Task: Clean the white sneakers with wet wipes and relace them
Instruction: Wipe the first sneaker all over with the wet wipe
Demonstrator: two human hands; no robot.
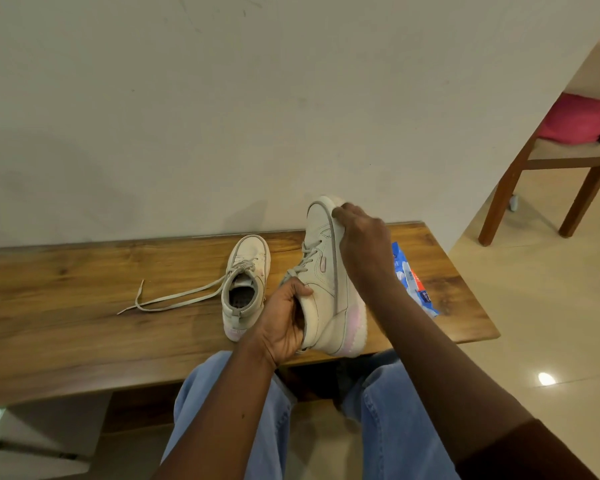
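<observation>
Sneakers (246,282) on wooden bench (84,282) — white wall (187,116), tiled floor (534,306)

Soft, slightly dim and warm indoor light, seen through a wide-angle head camera.

A small white glare spot shone on the glossy floor (546,378) at the right, pointing to a lamp overhead. Broad, faint shadows lay across the wall (187,116), darker at the left and just behind the raised sneaker (326,271), whose white looked creamy grey. The middle was fairly sharp; the right hand (361,237) was a little soft. Towards the edges the lens bent things: the bench (84,289) bowed and the chair (551,161) leaned inward.
</observation>
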